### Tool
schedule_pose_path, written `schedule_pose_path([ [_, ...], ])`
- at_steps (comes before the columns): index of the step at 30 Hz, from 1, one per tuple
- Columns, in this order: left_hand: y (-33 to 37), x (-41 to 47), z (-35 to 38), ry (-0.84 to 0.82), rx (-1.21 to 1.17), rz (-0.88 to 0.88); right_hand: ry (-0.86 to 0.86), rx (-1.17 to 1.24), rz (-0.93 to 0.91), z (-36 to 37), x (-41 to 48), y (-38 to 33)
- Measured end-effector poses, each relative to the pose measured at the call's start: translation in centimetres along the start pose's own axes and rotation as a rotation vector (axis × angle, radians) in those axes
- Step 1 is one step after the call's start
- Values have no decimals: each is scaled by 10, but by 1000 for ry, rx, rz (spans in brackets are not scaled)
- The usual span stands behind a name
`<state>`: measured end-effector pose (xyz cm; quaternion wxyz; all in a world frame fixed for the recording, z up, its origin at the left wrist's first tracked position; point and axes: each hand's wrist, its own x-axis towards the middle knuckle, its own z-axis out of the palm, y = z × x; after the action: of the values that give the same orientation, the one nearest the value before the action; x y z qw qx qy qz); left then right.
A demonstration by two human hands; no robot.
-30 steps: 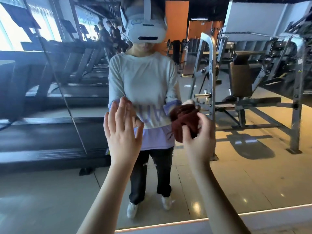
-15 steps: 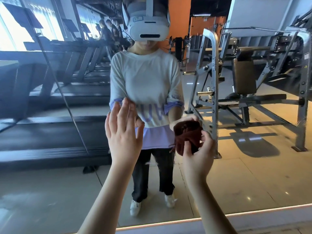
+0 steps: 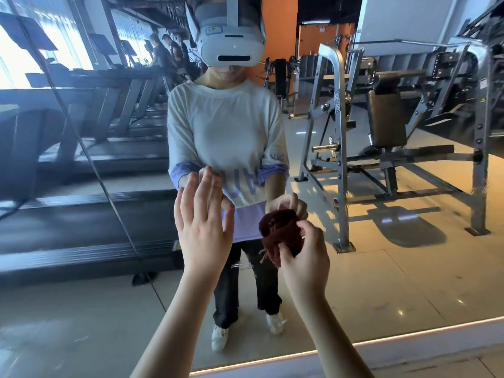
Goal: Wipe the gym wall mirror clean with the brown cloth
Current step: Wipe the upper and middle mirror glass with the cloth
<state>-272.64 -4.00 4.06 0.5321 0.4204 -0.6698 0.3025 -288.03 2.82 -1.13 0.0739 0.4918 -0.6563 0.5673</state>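
Note:
The gym wall mirror [image 3: 395, 274] fills almost the whole view and reflects me standing in front of it. My right hand [image 3: 305, 257] is shut on a bunched brown cloth [image 3: 281, 236], held against the glass at about waist height of the reflection. Just left of the cloth, my left hand [image 3: 203, 227] is open, fingers spread and pointing up, flat on or very close to the glass. Part of the cloth is hidden behind my right fingers.
The mirror's lower edge [image 3: 381, 343] runs along a pale strip near the floor. A seam [image 3: 90, 148] slants across the glass at left. Reflected treadmills [image 3: 90, 159] show on the left, a metal weight rack [image 3: 341, 148] on the right.
My right hand has slid the cloth downward and slightly left across the glass. My left hand has stayed in nearly the same spot.

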Motion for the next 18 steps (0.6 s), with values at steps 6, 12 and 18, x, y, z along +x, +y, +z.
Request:
schedule_pose_path([
  [6,0,0,-1,-1,-11,-1,255,96,198,-27,39,7],
  [12,-3,-2,1,-22,-8,4,-77,-19,-68,-1,2,-6],
  [18,-14,-3,-5,-79,-28,61,150,85,121,-14,22,3],
])
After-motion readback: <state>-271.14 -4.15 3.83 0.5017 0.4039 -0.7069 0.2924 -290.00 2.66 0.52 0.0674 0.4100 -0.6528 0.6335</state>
